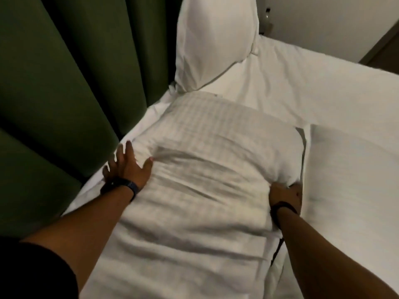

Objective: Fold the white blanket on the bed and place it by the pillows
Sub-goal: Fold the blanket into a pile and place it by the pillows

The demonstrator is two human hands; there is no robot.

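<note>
folded blanket [207,169] lies on the bed [323,93], long axis running from the person toward the upright pillow [213,39], just short of it. left hand [127,167] spread flat on its left edge; right hand [285,195] clamped on right edge.

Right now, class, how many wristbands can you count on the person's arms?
2: one dark wristband on the left wrist, beside the green curtain; one wristband on the right wrist, at the folded blanket's right edge. None appears hidden.

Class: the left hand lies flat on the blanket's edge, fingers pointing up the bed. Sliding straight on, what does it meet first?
Probably the upright pillow, after the left hand crosses more blanket and sheet; depth is uncertain.
</note>
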